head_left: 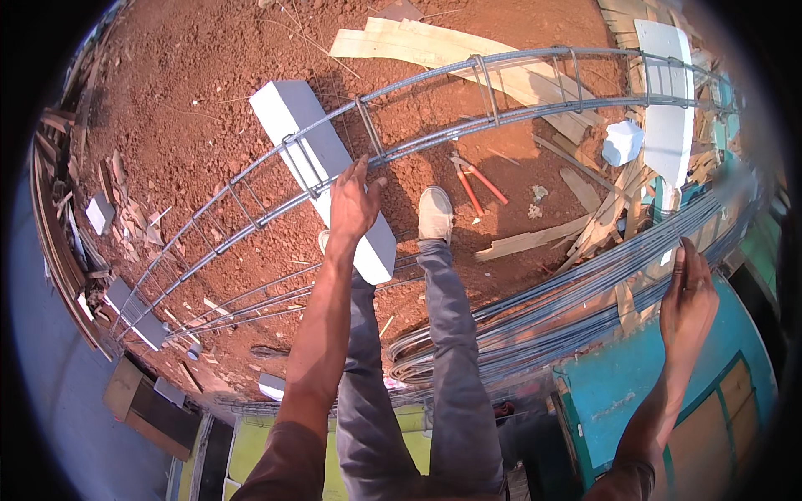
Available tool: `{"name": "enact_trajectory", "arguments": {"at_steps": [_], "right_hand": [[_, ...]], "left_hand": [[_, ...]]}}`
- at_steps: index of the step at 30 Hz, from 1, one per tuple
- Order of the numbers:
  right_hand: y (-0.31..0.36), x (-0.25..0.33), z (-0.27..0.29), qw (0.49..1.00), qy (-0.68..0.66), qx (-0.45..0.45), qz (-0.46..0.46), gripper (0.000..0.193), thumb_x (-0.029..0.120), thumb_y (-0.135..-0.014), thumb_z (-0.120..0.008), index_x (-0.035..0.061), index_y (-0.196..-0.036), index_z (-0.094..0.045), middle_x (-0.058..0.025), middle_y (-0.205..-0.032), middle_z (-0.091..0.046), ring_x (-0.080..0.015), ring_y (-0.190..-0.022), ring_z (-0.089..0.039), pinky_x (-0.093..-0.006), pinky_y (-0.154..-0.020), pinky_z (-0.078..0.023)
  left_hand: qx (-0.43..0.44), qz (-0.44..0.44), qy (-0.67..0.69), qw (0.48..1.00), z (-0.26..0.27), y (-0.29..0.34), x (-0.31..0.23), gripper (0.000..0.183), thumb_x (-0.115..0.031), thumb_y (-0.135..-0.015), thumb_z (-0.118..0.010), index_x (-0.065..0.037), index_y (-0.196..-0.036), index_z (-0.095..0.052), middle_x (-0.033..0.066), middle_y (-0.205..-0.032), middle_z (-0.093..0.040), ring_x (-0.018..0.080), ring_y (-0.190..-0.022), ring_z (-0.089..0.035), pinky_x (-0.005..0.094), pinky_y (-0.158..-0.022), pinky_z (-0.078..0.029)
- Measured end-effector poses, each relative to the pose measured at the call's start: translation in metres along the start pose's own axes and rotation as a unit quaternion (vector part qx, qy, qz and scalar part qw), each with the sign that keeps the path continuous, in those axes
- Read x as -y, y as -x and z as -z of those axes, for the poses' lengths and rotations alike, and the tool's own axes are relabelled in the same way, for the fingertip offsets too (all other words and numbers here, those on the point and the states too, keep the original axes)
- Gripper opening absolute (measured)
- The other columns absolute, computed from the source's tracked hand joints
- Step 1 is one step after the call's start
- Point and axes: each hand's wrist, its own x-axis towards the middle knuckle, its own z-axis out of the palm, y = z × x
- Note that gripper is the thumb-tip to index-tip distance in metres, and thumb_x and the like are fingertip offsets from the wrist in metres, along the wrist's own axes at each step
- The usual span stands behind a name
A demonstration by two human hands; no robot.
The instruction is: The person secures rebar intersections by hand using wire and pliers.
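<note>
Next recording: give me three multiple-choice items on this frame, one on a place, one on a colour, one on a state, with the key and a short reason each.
1. Where do the bolt cutters lie?
A. on the red soil right of the shoe
B. on the white block
C. in the right hand

2. What colour are the cutters' handles?
A. blue
B. red
C. yellow

3. What is the left hand doing?
A. hanging free
B. holding a plank
C. touching the rebar cage

Key: 1 A, the bolt cutters rest on the soil beside the shoe. 2 B, both handles are red. 3 C, the left hand has its fingers on a bar of the rebar cage.
</note>
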Motion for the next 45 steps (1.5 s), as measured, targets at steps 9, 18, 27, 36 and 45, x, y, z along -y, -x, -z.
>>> {"name": "enact_trajectory", "arguments": {"at_steps": [9, 18, 27, 36, 45], "right_hand": [[0.061, 0.161, -0.267, 0.878, -0.442, 0.144, -0.117, 0.026, 0.024, -0.107, -0.051, 0.0032, -0.113, -0.066, -0.0209, -0.073, -0.063, -0.0368, -0.067, -0.065, -0.0453, -0.064, -0.049], [0.040, 0.310, -0.354, 0.763, -0.623, 0.147, -0.094, 0.026, 0.023, -0.106, -0.053, 0.0029, -0.114, -0.068, -0.0114, -0.072, -0.060, -0.0190, -0.066, -0.059, -0.0360, -0.064, -0.049], [0.008, 0.326, -0.356, 0.696, -0.697, 0.118, -0.124, 0.024, 0.021, -0.110, -0.052, 0.0035, -0.113, -0.068, 0.0036, -0.075, -0.052, -0.0056, -0.064, -0.040, -0.0253, -0.056, -0.035], [-0.005, 0.325, -0.350, 0.611, -0.724, 0.236, -0.218, 0.022, 0.020, -0.105, -0.057, 0.0021, -0.102, -0.071, 0.0023, -0.070, -0.059, -0.0075, -0.062, -0.050, -0.0272, -0.057, -0.041], [-0.007, 0.323, -0.330, 0.636, -0.689, 0.233, -0.257, 0.027, 0.015, -0.100, -0.058, -0.0015, -0.080, -0.066, -0.0018, -0.063, -0.061, -0.0100, -0.055, -0.054, -0.0290, -0.052, -0.042]], "left_hand": [[0.127, 0.041, 0.181, 0.974, -0.028, -0.047, 0.015, 0.024, -0.024, -0.093, -0.076, -0.005, -0.109, -0.079, 0.0176, -0.090, -0.076, 0.0242, -0.074, -0.070, 0.0419, -0.070, -0.056], [0.219, 0.152, 0.144, 0.953, -0.018, -0.054, 0.012, 0.030, -0.031, -0.092, -0.078, -0.007, -0.110, -0.079, 0.0144, -0.088, -0.077, 0.0169, -0.072, -0.069, 0.0362, -0.069, -0.056], [0.250, 0.225, 0.308, 0.890, -0.014, -0.068, 0.032, 0.029, -0.021, -0.091, -0.076, 0.005, -0.105, -0.077, 0.0138, -0.089, -0.077, 0.0192, -0.083, -0.071, 0.0358, -0.072, -0.056], [0.204, 0.299, 0.379, 0.852, -0.031, -0.073, 0.020, 0.024, -0.019, -0.088, -0.076, 0.001, -0.100, -0.079, 0.0104, -0.082, -0.075, 0.0144, -0.076, -0.067, 0.0329, -0.070, -0.054], [0.092, 0.273, 0.247, 0.925, -0.035, -0.050, -0.001, 0.019, -0.018, -0.094, -0.072, 0.001, -0.098, -0.076, 0.0090, -0.083, -0.075, 0.0137, -0.074, -0.065, 0.0319, -0.069, -0.052]]}}
